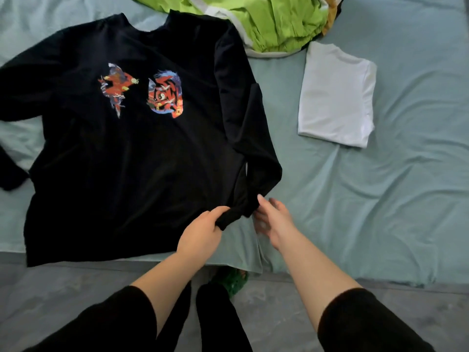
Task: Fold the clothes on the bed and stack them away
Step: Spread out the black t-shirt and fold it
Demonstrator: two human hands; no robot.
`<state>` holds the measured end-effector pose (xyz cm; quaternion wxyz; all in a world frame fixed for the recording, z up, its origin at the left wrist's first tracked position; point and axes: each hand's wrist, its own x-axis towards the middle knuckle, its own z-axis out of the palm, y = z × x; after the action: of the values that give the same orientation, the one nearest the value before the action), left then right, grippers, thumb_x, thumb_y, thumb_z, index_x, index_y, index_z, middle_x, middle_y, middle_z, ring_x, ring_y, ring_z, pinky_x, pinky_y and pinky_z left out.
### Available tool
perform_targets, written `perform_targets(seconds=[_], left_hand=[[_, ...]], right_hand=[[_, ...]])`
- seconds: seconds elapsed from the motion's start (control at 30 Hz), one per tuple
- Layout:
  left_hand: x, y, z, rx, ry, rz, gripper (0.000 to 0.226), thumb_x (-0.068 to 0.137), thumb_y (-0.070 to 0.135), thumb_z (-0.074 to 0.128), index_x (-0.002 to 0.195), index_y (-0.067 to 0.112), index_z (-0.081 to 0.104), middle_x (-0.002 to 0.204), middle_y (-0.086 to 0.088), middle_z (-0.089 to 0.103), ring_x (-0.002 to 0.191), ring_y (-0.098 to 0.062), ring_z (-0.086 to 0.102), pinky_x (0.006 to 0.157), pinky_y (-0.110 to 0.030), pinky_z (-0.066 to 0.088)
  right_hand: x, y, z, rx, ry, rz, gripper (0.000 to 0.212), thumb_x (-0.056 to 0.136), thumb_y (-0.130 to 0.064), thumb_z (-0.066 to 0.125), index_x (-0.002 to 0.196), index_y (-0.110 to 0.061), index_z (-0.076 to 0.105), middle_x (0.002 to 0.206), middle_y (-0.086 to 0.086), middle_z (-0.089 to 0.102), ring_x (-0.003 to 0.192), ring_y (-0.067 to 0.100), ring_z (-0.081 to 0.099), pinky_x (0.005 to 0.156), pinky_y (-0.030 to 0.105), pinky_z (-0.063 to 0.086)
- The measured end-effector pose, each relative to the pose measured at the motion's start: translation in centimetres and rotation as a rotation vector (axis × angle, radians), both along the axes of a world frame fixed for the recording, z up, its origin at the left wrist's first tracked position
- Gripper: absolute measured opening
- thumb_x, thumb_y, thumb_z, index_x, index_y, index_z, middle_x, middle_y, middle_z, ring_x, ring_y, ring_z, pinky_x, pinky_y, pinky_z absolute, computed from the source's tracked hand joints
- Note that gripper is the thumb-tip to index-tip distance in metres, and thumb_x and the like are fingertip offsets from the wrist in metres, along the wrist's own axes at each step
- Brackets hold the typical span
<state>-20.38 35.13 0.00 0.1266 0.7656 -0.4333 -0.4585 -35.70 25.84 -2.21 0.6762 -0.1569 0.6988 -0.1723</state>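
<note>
A black long-sleeved shirt with two red and blue prints lies spread flat on the bed, chest side up. Its right sleeve runs down along the body to the hem. My left hand grips the cuff of that sleeve near the shirt's lower right corner. Just right of the cuff is my right hand, fingers loosely spread and touching the cuff's edge. The left sleeve trails off toward the bed's left edge. A folded white shirt lies on the sheet to the right.
The bed is covered with a pale green sheet. A crumpled lime-green garment with white trim lies at the far edge. Grey floor and my dark-clad legs show below the bed's near edge.
</note>
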Motion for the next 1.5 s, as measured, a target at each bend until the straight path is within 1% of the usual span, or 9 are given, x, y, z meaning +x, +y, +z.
perform_targets(seconds=[0.17, 0.5, 0.63, 0.8, 0.9, 1.03, 1.23, 1.37, 1.5], left_hand=[[0.3, -0.1, -0.7, 0.022, 0.057, 0.049, 0.044, 0.091, 0.015, 0.044, 0.117, 0.05, 0.052, 0.105, 0.012, 0.06, 0.09, -0.013, 0.06, 0.081, -0.039, 0.052], [1.0, -1.9, 0.8, 0.097, 0.136, 0.011, 0.011, 0.089, 0.045, 0.054, 0.1, 0.046, 0.054, 0.083, 0.009, 0.055, 0.063, -0.007, 0.054, 0.054, -0.026, 0.041], [0.7, -3.0, 0.8, 0.088, 0.119, -0.033, 0.023, 0.092, 0.05, 0.052, 0.111, 0.04, 0.058, 0.104, 0.015, 0.049, 0.076, -0.008, 0.053, 0.061, -0.023, 0.042], [-0.2, -3.3, 0.5, 0.115, 0.158, -0.003, 0.029, 0.094, 0.048, 0.05, 0.119, 0.036, 0.059, 0.11, 0.017, 0.052, 0.084, -0.006, 0.061, 0.076, -0.026, 0.051], [-0.9, -3.1, 0.2, 0.111, 0.168, 0.065, 0.029, 0.094, 0.049, 0.05, 0.118, 0.038, 0.061, 0.108, 0.017, 0.055, 0.089, -0.006, 0.061, 0.083, -0.029, 0.051], [-2.7, -2.3, -0.6, 0.113, 0.158, 0.168, 0.027, 0.092, 0.052, 0.052, 0.11, 0.037, 0.066, 0.105, 0.017, 0.058, 0.09, -0.005, 0.061, 0.081, -0.031, 0.051], [-5.0, 0.3, -0.4, -0.043, -0.044, 0.007, 0.038, 0.097, 0.049, 0.045, 0.133, 0.041, 0.052, 0.138, 0.02, 0.047, 0.117, -0.008, 0.055, 0.092, -0.025, 0.047], [-7.3, 3.1, -1.0, -0.156, -0.43, -0.258, 0.089, 0.084, 0.028, 0.066, 0.151, 0.041, 0.01, 0.16, 0.013, 0.009, 0.146, -0.018, 0.021, 0.114, -0.038, 0.026], [-9.7, 4.0, -2.9, 0.03, -0.363, -0.393, 0.077, 0.098, 0.028, 0.046, 0.15, 0.04, -0.01, 0.159, 0.016, -0.011, 0.147, -0.01, -0.012, 0.118, -0.037, -0.001]], right_hand=[[3.5, -3.7, -1.0, -0.032, -0.085, -0.239, 0.054, 0.08, -0.032, 0.076, 0.128, -0.033, 0.05, 0.115, 0.003, 0.066, 0.098, 0.027, 0.067, 0.065, 0.04, 0.057], [4.6, -15.7, 5.6, -0.293, 0.33, 0.194, 0.044, 0.085, 0.009, 0.03, 0.074, -0.018, 0.063, 0.094, 0.011, 0.063, 0.072, 0.024, 0.063, 0.048, 0.028, 0.055], [2.4, -19.9, 8.0, -0.657, 0.648, 0.549, 0.03, 0.085, -0.008, 0.049, 0.107, -0.014, 0.069, 0.123, 0.009, 0.059, 0.107, 0.025, 0.06, 0.09, 0.025, 0.051], [1.4, -22.7, 8.4, -0.729, 0.672, 1.086, 0.078, 0.086, -0.02, 0.057, 0.153, -0.024, 0.016, 0.161, -0.001, -0.01, 0.137, -0.003, 0.012, 0.093, 0.005, 0.023], [1.1, -20.2, 5.7, -0.564, 0.741, 1.362, 0.055, 0.09, -0.024, 0.055, 0.143, -0.017, 0.042, 0.157, 0.01, 0.023, 0.138, 0.017, 0.034, 0.102, 0.023, 0.033], [2.4, -12.2, 2.5, -0.066, 0.36, 1.086, 0.031, 0.097, -0.041, 0.048, 0.097, -0.011, 0.06, 0.084, 0.006, 0.064, 0.068, 0.019, 0.06, 0.058, 0.022, 0.039], [3.2, -6.2, -0.2, -0.108, 0.122, 0.592, 0.022, 0.096, -0.027, 0.055, 0.079, -0.014, 0.049, 0.086, 0.011, 0.049, 0.074, 0.021, 0.047, 0.066, 0.031, 0.044], [-0.2, -5.2, -0.5, -0.261, 0.132, 0.389, 0.024, 0.097, -0.025, 0.054, 0.084, -0.005, 0.058, 0.084, 0.013, 0.058, 0.078, 0.022, 0.054, 0.075, 0.038, 0.05], [-2.4, -3.9, -1.6, -0.149, 0.155, 0.38, 0.023, 0.098, -0.02, 0.053, 0.078, -0.01, 0.048, 0.074, 0.011, 0.051, 0.066, 0.021, 0.048, 0.062, 0.031, 0.04]])
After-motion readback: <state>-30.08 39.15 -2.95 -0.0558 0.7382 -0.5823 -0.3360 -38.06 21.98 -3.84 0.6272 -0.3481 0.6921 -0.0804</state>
